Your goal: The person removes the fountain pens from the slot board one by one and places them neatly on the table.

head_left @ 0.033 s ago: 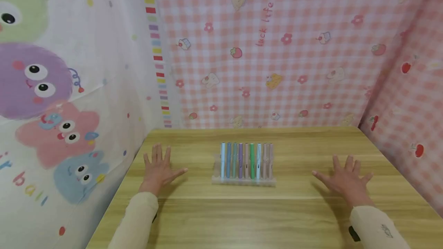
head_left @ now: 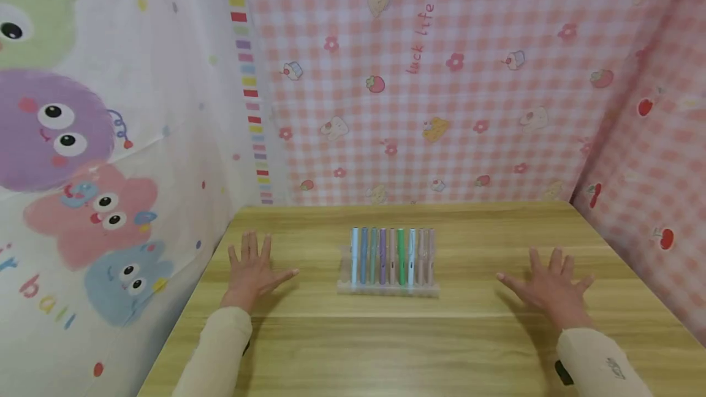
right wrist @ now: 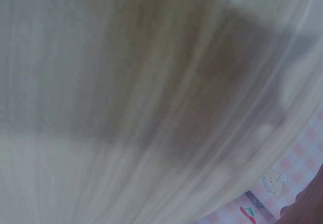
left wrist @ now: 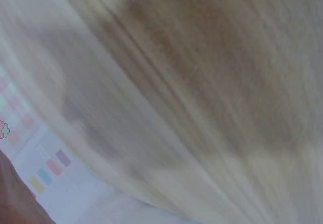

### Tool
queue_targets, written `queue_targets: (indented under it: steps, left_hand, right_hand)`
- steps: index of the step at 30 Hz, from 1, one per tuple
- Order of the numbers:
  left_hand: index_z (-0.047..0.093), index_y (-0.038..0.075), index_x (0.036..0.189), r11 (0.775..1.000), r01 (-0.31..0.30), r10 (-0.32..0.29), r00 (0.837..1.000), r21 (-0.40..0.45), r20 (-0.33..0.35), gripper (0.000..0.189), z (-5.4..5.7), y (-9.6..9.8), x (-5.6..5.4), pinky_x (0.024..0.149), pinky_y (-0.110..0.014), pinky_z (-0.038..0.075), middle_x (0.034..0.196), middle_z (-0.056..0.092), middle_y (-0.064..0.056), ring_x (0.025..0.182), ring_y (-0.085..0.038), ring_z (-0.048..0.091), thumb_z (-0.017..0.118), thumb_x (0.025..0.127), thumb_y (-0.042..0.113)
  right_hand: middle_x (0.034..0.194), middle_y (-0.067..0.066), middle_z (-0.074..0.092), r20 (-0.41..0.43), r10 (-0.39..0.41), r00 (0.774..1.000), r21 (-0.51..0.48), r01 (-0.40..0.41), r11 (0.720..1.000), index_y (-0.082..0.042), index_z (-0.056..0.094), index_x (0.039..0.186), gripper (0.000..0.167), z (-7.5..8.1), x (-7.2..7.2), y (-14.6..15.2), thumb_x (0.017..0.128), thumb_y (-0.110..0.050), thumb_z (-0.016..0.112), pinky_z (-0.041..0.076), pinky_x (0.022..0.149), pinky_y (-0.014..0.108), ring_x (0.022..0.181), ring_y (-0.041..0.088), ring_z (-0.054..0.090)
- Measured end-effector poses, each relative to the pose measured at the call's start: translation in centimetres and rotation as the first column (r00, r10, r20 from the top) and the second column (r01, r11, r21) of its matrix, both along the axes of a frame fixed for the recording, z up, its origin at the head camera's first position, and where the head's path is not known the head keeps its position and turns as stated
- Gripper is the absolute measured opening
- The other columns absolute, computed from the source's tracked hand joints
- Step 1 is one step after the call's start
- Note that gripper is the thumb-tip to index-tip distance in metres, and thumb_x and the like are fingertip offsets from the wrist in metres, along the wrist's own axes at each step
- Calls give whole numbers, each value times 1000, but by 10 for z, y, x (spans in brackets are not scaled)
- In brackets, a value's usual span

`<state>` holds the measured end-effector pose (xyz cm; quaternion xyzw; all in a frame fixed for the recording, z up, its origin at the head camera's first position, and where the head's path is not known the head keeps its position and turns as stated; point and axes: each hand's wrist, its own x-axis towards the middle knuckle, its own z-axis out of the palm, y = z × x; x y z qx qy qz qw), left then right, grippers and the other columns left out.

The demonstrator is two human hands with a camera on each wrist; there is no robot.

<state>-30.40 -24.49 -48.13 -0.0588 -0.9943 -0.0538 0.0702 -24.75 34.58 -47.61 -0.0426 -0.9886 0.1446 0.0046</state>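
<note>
In the head view, a row of several slim pens (head_left: 383,256) in blue, teal, purple, green and pinkish-brown stands in a clear plastic holder (head_left: 388,290) at the middle of the table. To the left of it, my left hand (head_left: 250,274) lies palm down with spread, straight fingers. My right hand (head_left: 554,290) is spread the same way on the right side. Both hands are empty and apart from the holder. The wrist views show mostly blurred wood grain and shadow, with only a bit of the left hand (left wrist: 17,199) and right hand (right wrist: 305,206) at their corners.
The wooden table (head_left: 386,348) reaches back to a pink checked curtain (head_left: 430,97). A white cloth with cartoon figures (head_left: 165,78) hangs along the left edge, and another pink checked cloth (head_left: 656,158) hangs along the right.
</note>
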Motion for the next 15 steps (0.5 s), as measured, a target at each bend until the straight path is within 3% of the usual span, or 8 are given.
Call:
queue_targets:
  steps: [15]
  left_hand:
    - [19,-2,156,999,21,-21,1000,26,11,112,1,12,0,109,-71,-2,157,3,-36,146,-48,0,47,84,80]
  right_hand:
    - [146,51,-3,-70,13,997,39,-11,999,7,17,152,111,9,4,-5,88,-79,42,-8,87,87,132,69,-5]
